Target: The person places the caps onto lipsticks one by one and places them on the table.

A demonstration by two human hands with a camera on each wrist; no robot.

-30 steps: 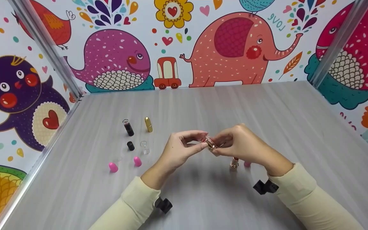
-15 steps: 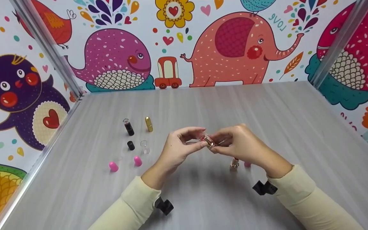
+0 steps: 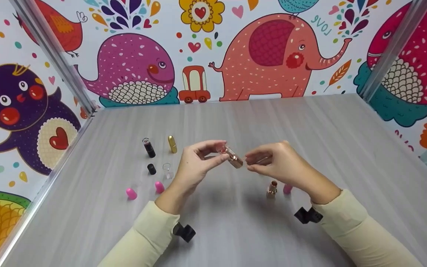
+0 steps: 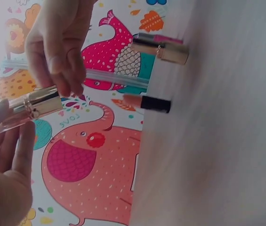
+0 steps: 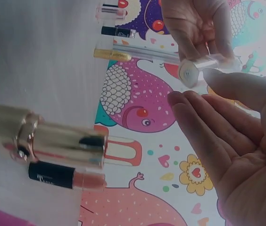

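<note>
My left hand [image 3: 200,163] pinches a lipstick [image 3: 235,160] by its clear cap, holding it tilted above the table. Its rose-gold base points toward my right hand [image 3: 278,161]. The right fingers are loosely bent, close to that base but apart from it, with nothing between them. In the left wrist view, the lipstick [image 4: 38,104] lies between the left thumb and fingers. Below the right hand stands an uncapped rose-gold lipstick [image 3: 271,191], beside a pink item [image 3: 287,188]. A black lipstick with a peach tip [image 4: 155,104] stands nearby, hidden in the head view.
At the left of the table [image 3: 213,122] stand a black lipstick with a clear top [image 3: 148,148], a gold lipstick [image 3: 172,144], a black cap [image 3: 151,169], a clear cap [image 3: 167,171] and two pink pieces [image 3: 131,193]. Patterned walls and metal posts [image 3: 59,55] enclose the table.
Both hands were on the lipstick; the right hand has let go. My left hand has moved left and slightly up with it. The standing rose-gold lipstick now shows more fully.
</note>
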